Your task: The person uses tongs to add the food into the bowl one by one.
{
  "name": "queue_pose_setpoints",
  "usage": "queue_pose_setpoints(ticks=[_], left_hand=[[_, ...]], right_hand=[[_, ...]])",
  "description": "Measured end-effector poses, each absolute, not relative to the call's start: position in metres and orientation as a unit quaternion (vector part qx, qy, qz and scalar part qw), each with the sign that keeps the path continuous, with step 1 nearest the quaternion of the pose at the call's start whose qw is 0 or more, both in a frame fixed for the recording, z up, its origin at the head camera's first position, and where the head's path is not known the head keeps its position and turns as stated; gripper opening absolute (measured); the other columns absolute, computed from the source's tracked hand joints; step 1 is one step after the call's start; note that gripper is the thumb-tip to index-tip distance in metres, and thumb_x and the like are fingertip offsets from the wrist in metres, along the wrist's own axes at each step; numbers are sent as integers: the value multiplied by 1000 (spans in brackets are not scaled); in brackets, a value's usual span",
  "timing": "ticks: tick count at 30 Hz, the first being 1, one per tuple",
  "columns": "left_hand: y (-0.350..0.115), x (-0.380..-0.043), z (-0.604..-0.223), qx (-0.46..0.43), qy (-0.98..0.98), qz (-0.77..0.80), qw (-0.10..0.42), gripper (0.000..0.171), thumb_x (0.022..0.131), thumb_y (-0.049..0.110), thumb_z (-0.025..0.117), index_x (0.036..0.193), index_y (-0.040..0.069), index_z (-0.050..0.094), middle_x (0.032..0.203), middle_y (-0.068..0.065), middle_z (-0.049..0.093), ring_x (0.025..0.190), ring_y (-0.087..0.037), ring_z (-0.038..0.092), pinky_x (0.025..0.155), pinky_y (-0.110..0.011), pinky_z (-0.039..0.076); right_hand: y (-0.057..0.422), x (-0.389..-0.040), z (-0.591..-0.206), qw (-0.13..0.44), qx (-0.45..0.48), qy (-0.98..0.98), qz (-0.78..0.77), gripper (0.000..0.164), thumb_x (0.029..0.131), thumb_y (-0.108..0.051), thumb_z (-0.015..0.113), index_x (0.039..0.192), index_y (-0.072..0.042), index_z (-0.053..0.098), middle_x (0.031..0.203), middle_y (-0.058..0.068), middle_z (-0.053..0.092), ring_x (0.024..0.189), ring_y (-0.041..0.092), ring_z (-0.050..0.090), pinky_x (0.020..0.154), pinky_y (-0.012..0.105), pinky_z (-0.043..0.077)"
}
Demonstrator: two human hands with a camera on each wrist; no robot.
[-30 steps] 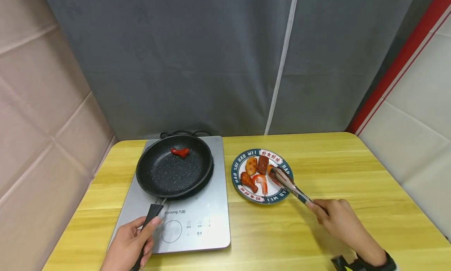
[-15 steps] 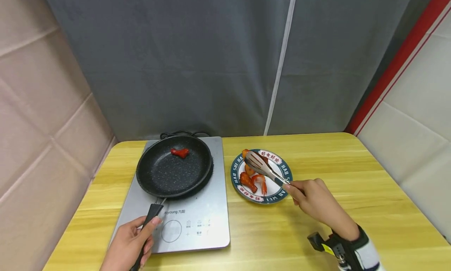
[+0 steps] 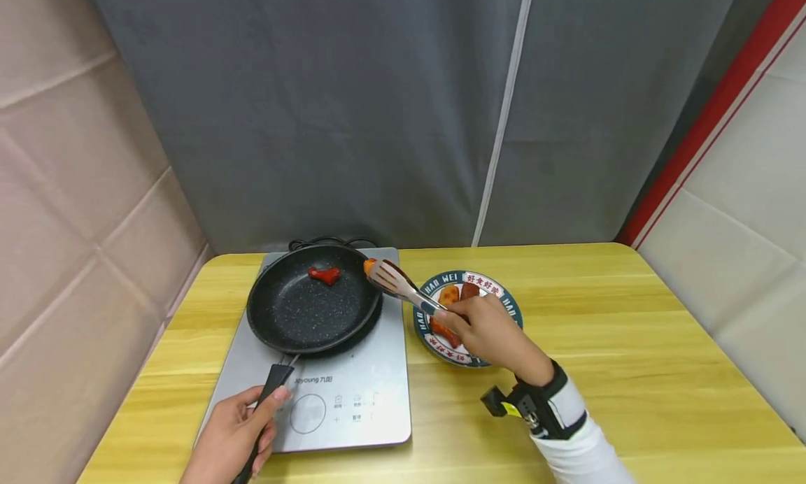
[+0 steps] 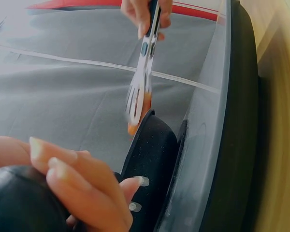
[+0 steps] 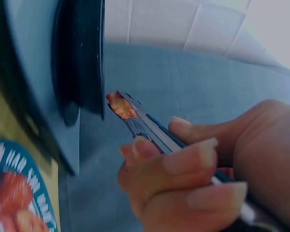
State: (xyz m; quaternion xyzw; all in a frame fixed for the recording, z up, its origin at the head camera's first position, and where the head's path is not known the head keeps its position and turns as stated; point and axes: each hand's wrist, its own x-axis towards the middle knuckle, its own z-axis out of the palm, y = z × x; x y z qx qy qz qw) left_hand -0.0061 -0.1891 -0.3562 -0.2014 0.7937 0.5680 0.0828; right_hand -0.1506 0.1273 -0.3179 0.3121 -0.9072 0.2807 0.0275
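My left hand (image 3: 229,431) grips the black handle of a speckled frying pan (image 3: 308,312). A small red drumstick-shaped piece (image 3: 324,275) lies near the pan's far side. With my right hand (image 3: 488,333) I hold metal tongs (image 3: 403,286), their slotted tips at the pan's right rim. Between those tips is an orange-brown piece of food (image 5: 121,105), its kind unclear. Under my right hand, the patterned plate (image 3: 513,312) carries a yellowish spotted slice (image 3: 449,294), a brown block (image 3: 469,291) and a drumstick (image 3: 445,331). The hand hides the plate's lower right part.
The pan sits on a silver induction cooktop (image 3: 352,428) with a black cord (image 3: 334,240) behind it. Wooden tabletop (image 3: 630,344) extends to the right. A grey curtain (image 3: 352,120) closes off the back, with padded pale walls at both sides.
My right hand has carried the tongs and the orange-brown piece leftward from the plate's right side, across it, to the pan's right rim. My left hand stays on the handle.
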Motion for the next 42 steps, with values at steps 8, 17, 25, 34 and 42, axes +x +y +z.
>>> queue_pose_setpoints(ticks=[8,17,25,34,42], left_hand=[[-190,-5,-355,-207,794,566,84,48,84,46,55,90,-2,51,50,-6,43,34,-18,38,33,-35,38],[-189,-7,-353,-207,796,564,77,43,86,40,56,93,-2,53,49,-6,43,34,-17,39,33,-33,37],[-188,-6,-354,-204,797,564,79,43,86,41,55,95,-2,53,49,-5,42,34,-17,38,33,-34,38],[-187,-5,-354,-203,794,567,78,43,86,41,56,94,-2,53,49,-5,42,34,-17,38,34,-33,37],[-187,-4,-353,-205,796,565,74,42,86,39,56,93,-2,53,49,-6,42,33,-18,38,33,-34,38]], right_hand=[[84,-159,-311,10,337,-904,262,30,90,-32,54,63,-20,60,46,-11,32,42,5,35,42,20,28],[45,-170,-306,-44,364,-891,268,40,92,-31,50,56,-18,59,42,-11,42,37,5,42,37,20,31],[18,-177,-303,-63,387,-885,252,46,92,-28,50,49,-14,54,38,-8,45,33,4,47,36,20,34],[-3,-178,-305,-84,372,-894,236,48,92,-32,50,49,-12,57,38,-6,46,32,6,46,36,20,37],[-9,-179,-304,-89,377,-893,229,47,92,-31,49,53,-9,61,39,-5,45,32,7,46,34,20,34]])
